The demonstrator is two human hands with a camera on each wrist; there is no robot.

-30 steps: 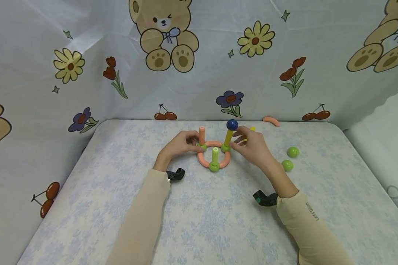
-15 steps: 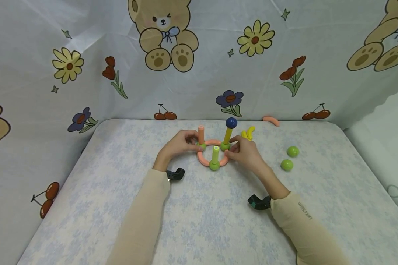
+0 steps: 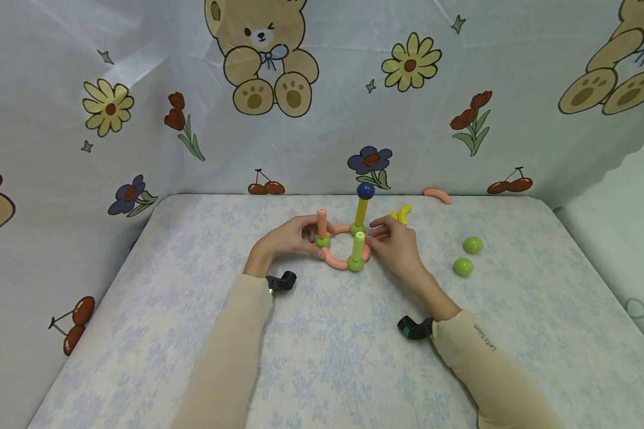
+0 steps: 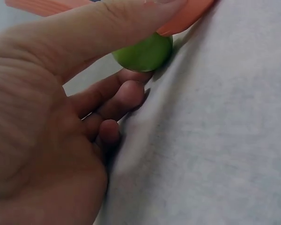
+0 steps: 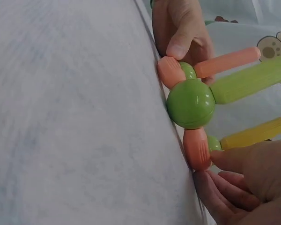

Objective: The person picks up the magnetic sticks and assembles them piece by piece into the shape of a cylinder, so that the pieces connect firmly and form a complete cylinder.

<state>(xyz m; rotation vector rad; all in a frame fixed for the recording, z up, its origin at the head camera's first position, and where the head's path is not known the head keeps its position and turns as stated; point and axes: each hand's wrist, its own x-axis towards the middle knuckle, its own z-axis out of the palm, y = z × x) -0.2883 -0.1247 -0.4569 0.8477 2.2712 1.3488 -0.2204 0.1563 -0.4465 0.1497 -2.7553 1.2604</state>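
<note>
– Cartoon bears and flowers cover the creased backdrop point(image 3: 155, 36) behind your pale, blue-mottled table point(image 3: 333, 345). Where is your work?

– Your ring point(image 3: 334, 260) of pink curves and green balls is toward the far side, between your hands. Your left hand point(image 3: 287, 241) grips it at the left ball point(image 3: 322, 241), thumb over a pink curve, fingers curled behind, probably to steady the frame.

– And your right?

– Your right hand point(image 3: 396, 244) pinches a curved rod point(image 5: 196, 149) beside the front ball point(image 3: 355, 263), thumb against fingers, perhaps to stop that joint twisting.

– Why so low?

– Maybe because your uprights could tip: a pink rod point(image 3: 322, 223), a lime rod point(image 3: 358, 245), and a yellow rod point(image 3: 361, 213) capped by a blue ball point(image 3: 365, 190).

– Materials?

– Smooth, glossy balls, apparently plastic; ridged rod ends that should help your grip. Your spare yellow curves point(image 3: 404, 213) and loose green balls point(image 3: 473, 245) lie apart, rightward.
</note>
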